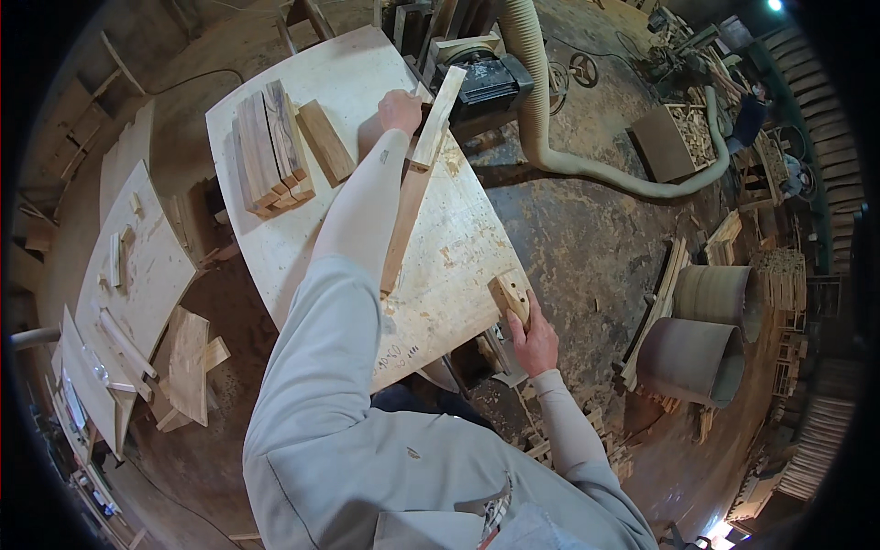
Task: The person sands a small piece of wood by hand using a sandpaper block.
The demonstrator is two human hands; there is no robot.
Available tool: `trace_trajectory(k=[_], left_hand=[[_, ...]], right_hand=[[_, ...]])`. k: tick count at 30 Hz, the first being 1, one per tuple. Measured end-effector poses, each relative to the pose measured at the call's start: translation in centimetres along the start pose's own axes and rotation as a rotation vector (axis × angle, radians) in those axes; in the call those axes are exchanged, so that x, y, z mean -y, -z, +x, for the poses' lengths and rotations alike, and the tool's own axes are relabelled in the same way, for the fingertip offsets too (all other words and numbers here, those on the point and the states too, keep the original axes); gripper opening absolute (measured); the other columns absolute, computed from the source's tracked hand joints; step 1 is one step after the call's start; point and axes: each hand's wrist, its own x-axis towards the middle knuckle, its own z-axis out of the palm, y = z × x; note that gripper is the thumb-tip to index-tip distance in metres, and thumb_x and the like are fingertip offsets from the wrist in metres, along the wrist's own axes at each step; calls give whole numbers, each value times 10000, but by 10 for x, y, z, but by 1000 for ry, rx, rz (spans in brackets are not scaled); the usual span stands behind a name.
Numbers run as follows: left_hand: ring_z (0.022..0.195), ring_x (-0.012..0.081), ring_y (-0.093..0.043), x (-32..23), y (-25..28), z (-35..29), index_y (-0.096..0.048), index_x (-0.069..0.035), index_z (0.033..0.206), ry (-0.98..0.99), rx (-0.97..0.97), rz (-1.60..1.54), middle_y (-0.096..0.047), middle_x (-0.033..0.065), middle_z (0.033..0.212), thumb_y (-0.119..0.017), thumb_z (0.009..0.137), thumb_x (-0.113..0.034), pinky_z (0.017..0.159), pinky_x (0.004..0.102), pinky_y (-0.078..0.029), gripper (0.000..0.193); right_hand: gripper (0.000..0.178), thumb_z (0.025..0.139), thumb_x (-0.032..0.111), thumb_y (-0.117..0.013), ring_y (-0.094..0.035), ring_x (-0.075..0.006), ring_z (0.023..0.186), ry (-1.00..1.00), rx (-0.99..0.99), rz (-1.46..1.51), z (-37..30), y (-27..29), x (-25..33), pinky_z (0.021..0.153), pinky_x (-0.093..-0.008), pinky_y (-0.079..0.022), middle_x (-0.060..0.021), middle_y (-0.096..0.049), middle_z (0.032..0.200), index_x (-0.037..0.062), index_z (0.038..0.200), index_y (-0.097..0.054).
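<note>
My left arm stretches across the pale work table. Its hand, my left hand, is closed at the far side beside an upright wooden strip; whatever its fingers grip is hidden. A long reddish-brown wooden fence runs from the strip toward me. At the right near corner, my right hand grips a small wooden block with dark holes in it. Left of my left forearm lie a stack of wooden pieces and a single brown board.
A dark motor stands beyond the table, next to a ribbed hose that curves across the floor. At the right are two big sanding belts and an offcut box. Plywood sheets lie at the left.
</note>
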Motion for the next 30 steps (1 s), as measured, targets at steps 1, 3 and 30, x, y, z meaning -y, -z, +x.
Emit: trace_trajectory(k=[1, 3, 30], left_hand=[[1018, 460, -782, -3, 0, -7, -864, -31, 952, 11, -2, -27, -820, 246, 1035, -754, 915, -265, 978, 520, -611, 261], [1012, 461, -783, -11, 3, -21, -864, -33, 938, -1, 39, -47, -820, 247, 1032, -755, 911, -271, 971, 520, -611, 263], [1046, 418, -694, -101, 93, -135, -720, -67, 1237, -495, 397, -203, -643, 194, 1150, -776, 992, -152, 908, 493, -576, 265]], right_hand=[[673, 1097, 406, -675, -768, -451, 1136, -10, -5, -12, 0, 1, -1, 936, -524, -621, -255, -757, 1345, 111, 1672, -488], [660, 1091, 402, -686, -769, -449, 1130, -17, -39, -39, 0, 2, -4, 922, -524, -625, -252, -755, 1348, 114, 1658, -511], [643, 1016, 305, -801, -709, -421, 1154, 15, -179, 57, -1, 41, -2, 978, -449, -589, -253, -695, 1337, 23, 1556, -595]])
